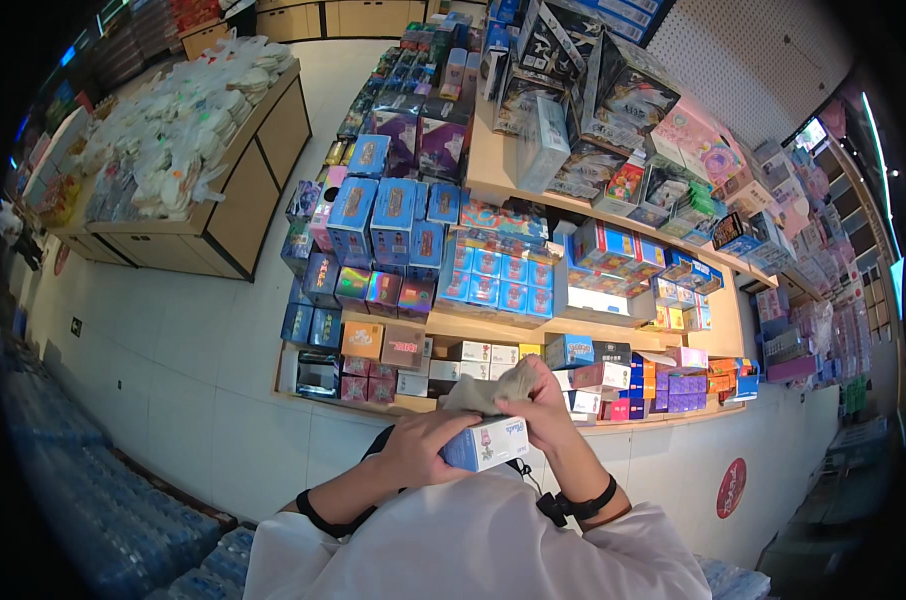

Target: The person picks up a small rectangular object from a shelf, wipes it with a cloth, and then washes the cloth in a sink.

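My left hand (419,448) grips a small white and blue cardboard box (496,442) from its left side, close in front of my chest. The box bears a plant picture and writing. Pinched in my right hand (544,409) is a crumpled greyish cloth (490,386), bunched just above the box; whether it touches the box's far face I cannot tell. Beyond my hands, the low shelf holds rows of white boxes (474,351) with similar plant pictures, and my hands and the cloth hide part of them.
Stacked blue boxes (370,214) and dark display boxes (618,90) crowd the wooden shelf unit (498,161). At left stands a counter (254,169) heaped with plastic-bagged goods (175,135). Plastic-wrapped packs (108,510) line the lower left. A round red sticker (731,487) marks the tiled floor.
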A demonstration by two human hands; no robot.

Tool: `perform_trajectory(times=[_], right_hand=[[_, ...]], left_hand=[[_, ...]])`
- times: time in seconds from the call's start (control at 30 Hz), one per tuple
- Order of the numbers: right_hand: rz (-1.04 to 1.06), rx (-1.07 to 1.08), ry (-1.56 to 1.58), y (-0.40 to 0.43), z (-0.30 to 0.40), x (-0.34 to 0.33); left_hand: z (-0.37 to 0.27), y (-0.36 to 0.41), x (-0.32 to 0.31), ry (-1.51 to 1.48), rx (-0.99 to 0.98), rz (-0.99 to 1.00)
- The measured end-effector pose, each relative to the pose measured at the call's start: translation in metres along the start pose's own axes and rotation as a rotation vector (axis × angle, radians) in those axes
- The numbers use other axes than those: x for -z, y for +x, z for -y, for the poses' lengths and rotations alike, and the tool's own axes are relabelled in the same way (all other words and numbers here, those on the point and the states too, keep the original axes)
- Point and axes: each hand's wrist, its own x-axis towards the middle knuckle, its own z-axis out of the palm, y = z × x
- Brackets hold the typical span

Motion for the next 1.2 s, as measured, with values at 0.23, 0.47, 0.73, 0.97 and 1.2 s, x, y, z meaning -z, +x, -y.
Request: perform_trajectory(times=[0.23,0.47,0.73,0.97,1.2], right_hand=[[-0.264,0.181,0.115,-0.001,0.012,0.012],[0.043,0.266,-0.165,-0.034,0.016,0.021],[0.315,-0.082,0.038,-0.036,0.013,-0.008],[0.402,0.019,-0.113,-0.024,0.021,-0.013],[0.387,0.020,-0.312,-0.013,0.020,-0.017]], left_hand=[[0.005,0.007,-0.001,-0.018,-0.139,-0.217],[0.009,0.001,-0.007,-0.026,-0.108,-0.309],[0.015,-0.003,-0.008,-0.069,-0.072,-0.291],[0.014,-0.004,-0.001,-0.057,-0.060,-0.292],[0.012,-0.005,0.002,-0.019,-0.080,-0.185]])
